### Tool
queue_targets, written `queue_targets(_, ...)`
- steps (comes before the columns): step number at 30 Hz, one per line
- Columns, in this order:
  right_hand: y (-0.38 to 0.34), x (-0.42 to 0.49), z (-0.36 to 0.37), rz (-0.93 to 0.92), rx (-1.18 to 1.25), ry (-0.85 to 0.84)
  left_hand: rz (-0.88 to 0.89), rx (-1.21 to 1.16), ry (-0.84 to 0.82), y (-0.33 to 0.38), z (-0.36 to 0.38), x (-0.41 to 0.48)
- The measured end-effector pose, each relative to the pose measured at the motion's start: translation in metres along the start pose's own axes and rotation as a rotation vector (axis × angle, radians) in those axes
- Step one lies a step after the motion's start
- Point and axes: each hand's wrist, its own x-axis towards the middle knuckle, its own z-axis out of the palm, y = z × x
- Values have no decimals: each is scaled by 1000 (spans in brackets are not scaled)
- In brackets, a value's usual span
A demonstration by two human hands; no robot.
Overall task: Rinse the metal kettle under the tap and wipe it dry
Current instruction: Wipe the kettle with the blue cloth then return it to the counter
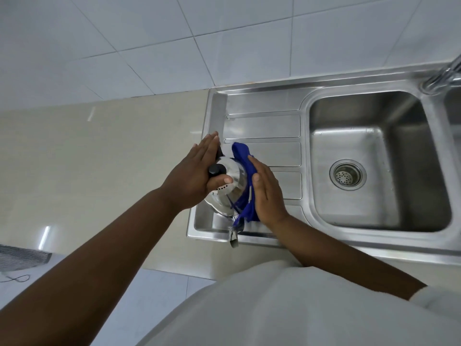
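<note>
A shiny metal kettle (230, 187) with a black lid knob (216, 170) stands on the steel drainboard (264, 126) left of the sink basin. My left hand (198, 168) lies flat against the kettle's left side and top, thumb across the lid. My right hand (268, 193) presses a blue cloth (243, 158) against the kettle's right side, fingers straight. The cloth drapes from behind the kettle down to its base. The kettle's spout (233, 237) pokes toward me over the drainboard's front edge.
The sink basin (374, 171) with its drain strainer (347, 174) lies to the right. The tap (446, 76) stands at the far right corner, with no water seen running. A beige counter (99, 158) stretches left; white wall tiles rise behind.
</note>
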Motion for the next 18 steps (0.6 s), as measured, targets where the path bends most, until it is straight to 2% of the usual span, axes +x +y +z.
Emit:
queue_targets(3, -15, 12, -1, 265, 137, 28, -43, 20, 20, 2, 2, -1)
queue_targets(5, -33, 21, -2, 343, 205, 13, -69, 22, 53, 4, 4, -2)
queue_targets(13, -97, 19, -12, 111, 13, -127, -268, -40, 244, 24, 27, -9)
queue_targets(15, -99, 14, -16, 111, -1, -178, -282, -28, 239, 28, 27, -11)
queue_targets(18, -93, 15, -17, 82, -126, -177, -188, -9, 147, 21, 17, -10)
